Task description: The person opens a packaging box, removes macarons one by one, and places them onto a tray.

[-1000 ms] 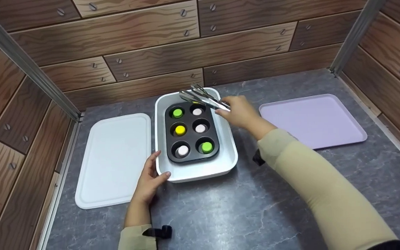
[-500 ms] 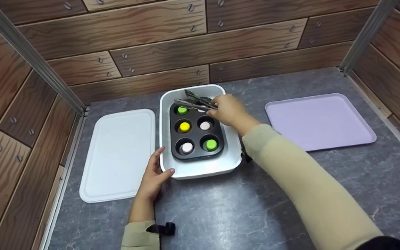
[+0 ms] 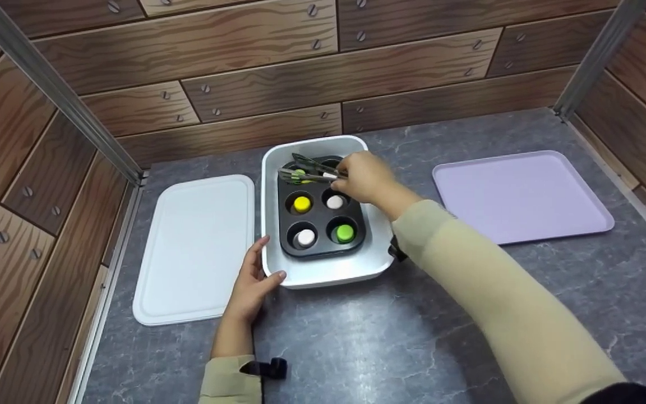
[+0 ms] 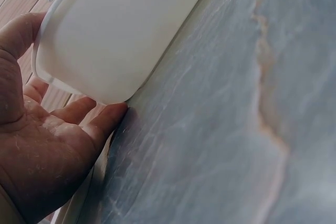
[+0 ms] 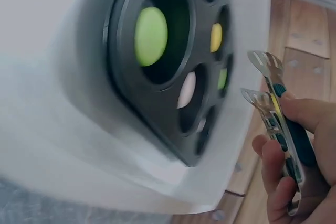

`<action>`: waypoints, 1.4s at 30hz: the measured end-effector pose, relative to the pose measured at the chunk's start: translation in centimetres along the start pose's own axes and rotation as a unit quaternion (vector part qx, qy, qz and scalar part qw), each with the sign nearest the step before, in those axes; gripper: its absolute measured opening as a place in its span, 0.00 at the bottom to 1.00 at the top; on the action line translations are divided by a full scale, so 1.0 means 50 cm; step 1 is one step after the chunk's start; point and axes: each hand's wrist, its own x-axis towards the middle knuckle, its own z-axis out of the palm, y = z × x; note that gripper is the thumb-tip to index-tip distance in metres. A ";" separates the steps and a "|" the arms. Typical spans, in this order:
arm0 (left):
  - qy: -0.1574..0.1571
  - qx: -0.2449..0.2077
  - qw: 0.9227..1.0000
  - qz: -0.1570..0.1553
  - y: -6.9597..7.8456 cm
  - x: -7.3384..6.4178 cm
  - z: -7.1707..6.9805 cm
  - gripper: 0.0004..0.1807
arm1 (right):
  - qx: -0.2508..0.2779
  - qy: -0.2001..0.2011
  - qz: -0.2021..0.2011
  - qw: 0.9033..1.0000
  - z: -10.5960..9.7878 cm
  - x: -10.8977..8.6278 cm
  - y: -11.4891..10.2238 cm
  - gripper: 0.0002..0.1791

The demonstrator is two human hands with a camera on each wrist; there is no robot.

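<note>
My left hand point(image 3: 249, 289) grips the near left corner of a white rectangular tub point(image 3: 323, 273), thumb over the rim and fingers along the outside wall. Inside the tub lies a dark muffin tin point(image 3: 322, 219); its cups hold small round pieces. My right hand point(image 3: 365, 177) holds metal tongs point(image 5: 302, 145), whose tips spread over the far left cup, around its green piece point(image 3: 299, 173). Whether they touch it cannot be seen. A yellow piece point(image 3: 301, 204), a second green piece point(image 3: 345, 233) and several pale ones, such as the white piece point(image 3: 305, 238), sit in other cups.
A white board point(image 3: 197, 247) lies left of the tub. To the right lies a shallow lilac tray point(image 3: 519, 196). Wood-patterned walls point(image 3: 255, 78) enclose the grey marbled tabletop point(image 3: 379, 342) at the back and sides.
My right hand has lowered the tongs from above the tin's far end to the far left cup. My left hand stays on the tub corner. The whole view has shifted slightly.
</note>
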 end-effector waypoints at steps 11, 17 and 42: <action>0.011 0.027 1.000 -0.004 0.001 -0.001 0.000 0.48 | 0.015 -0.066 -0.119 0.991 -0.060 -0.108 0.035 0.16; 0.015 0.026 0.999 -0.014 -0.003 -0.004 -0.003 0.49 | -0.001 -0.098 -0.119 0.988 -0.061 -0.116 0.025 0.16; 0.015 0.027 0.999 -0.020 0.005 0.001 -0.002 0.48 | -0.119 -0.114 -0.121 0.979 -0.034 -0.108 -0.040 0.10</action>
